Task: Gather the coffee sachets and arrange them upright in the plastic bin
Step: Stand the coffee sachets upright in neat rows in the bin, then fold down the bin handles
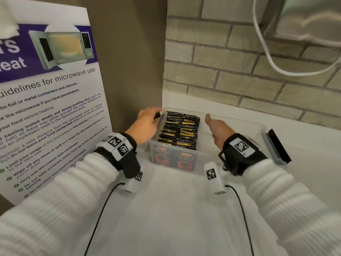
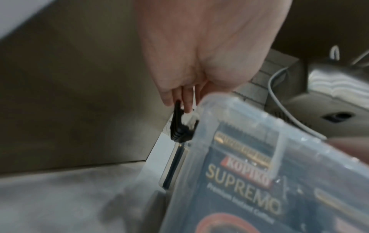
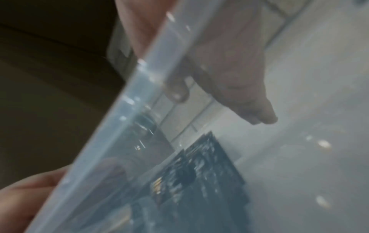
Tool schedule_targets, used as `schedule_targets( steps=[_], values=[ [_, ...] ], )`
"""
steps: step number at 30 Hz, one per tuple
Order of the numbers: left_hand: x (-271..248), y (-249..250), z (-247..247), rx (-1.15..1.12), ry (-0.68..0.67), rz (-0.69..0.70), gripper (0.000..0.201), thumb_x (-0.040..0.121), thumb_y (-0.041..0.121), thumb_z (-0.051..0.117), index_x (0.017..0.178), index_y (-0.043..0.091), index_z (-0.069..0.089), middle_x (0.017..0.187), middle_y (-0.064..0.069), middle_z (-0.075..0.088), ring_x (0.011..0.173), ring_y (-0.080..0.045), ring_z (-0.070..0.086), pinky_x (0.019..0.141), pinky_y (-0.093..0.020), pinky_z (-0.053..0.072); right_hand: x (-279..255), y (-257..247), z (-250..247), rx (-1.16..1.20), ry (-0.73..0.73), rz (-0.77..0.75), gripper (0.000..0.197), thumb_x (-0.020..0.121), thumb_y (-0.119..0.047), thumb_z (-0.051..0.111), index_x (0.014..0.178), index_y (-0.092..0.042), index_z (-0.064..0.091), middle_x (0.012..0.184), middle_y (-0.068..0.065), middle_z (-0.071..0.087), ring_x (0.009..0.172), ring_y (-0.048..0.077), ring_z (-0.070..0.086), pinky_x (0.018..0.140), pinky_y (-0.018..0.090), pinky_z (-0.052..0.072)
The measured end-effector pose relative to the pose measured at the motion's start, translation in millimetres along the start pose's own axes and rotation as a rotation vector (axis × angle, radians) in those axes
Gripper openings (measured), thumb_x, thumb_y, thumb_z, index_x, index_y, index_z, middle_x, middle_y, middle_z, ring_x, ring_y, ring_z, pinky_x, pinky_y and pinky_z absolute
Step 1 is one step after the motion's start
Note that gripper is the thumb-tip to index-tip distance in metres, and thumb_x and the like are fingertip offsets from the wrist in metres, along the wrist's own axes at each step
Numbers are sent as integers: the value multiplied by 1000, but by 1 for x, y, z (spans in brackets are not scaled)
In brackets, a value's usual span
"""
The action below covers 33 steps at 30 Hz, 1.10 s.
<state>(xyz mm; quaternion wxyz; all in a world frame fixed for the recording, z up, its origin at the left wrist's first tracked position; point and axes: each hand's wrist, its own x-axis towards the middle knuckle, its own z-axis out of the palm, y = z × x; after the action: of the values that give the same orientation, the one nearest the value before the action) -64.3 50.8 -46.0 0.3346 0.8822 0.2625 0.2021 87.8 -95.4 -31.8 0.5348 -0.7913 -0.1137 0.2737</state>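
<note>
While sachets stand upright, packed in left half of clear plastic bin on white counter: left hand at bin's left end, fingers curled onto black latch. Right hand inside bin's bare right half, grip apart, fingers relaxed, holding nothing.
</note>
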Motion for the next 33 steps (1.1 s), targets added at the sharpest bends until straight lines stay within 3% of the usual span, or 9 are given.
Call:
schedule_targets(
  steps=[3,6,10,12,15,23,27,30,33],
  values=[
    [-11,-13,-10,-83,56,-66,47,96,13,44,142,14,34,146,-7,37,137,-23,31,115,-44,25,-18,13,-35,-102,84,-69,59,97,-34,45,146,-8,26,152,11,30,138,29,32,111,39,27],
    [-25,-18,-9,-100,-26,-227,59,94,30,51,145,10,27,147,-9,37,133,-24,39,110,-37,32,-26,26,-75,-170,351,-186,49,95,-28,49,139,-11,40,141,11,46,129,28,43,107,33,32],
    [-43,-12,-4,-354,-194,-419,47,87,42,59,119,10,50,113,-7,60,92,-18,59,79,-31,51,-33,52,-110,-428,730,-227,36,94,-23,45,125,-8,53,124,17,56,125,36,36,99,38,30],
    [-47,-7,-3,-512,-269,-478,22,87,33,61,95,13,56,90,-6,64,69,-13,52,62,-22,49,-34,64,-116,-506,781,-76,38,93,-26,45,126,-7,50,129,18,47,127,35,30,98,46,33],
    [-47,-4,-4,-630,-266,-483,13,87,21,63,91,10,57,90,-7,62,68,-12,50,54,-18,52,-32,77,-117,-424,663,54,46,95,-32,41,126,2,45,132,23,47,125,37,39,100,43,34],
    [-37,-6,16,-848,-1,-489,31,90,10,59,116,-3,49,87,-9,57,73,-12,57,68,-22,58,-26,75,-109,-153,664,46,46,96,-35,43,124,1,48,128,22,54,116,37,53,93,38,42],
    [-22,-3,36,-608,153,-513,73,66,48,72,125,10,51,123,-8,52,107,-21,54,98,-35,45,-15,67,-96,-74,645,43,49,96,-38,44,126,2,44,128,22,54,116,37,53,91,38,42],
    [-6,1,46,-455,191,-554,80,79,42,69,140,9,29,137,-11,32,125,-25,39,100,-33,36,1,60,-86,4,584,19,49,97,-36,44,126,4,42,126,24,54,114,37,54,88,38,43],
    [14,1,49,-435,195,-548,86,78,41,70,142,4,26,142,-15,34,131,-27,36,104,-37,35,24,56,-77,57,506,-2,46,97,-31,42,128,4,42,126,24,54,106,33,57,80,35,43]
  ],
)
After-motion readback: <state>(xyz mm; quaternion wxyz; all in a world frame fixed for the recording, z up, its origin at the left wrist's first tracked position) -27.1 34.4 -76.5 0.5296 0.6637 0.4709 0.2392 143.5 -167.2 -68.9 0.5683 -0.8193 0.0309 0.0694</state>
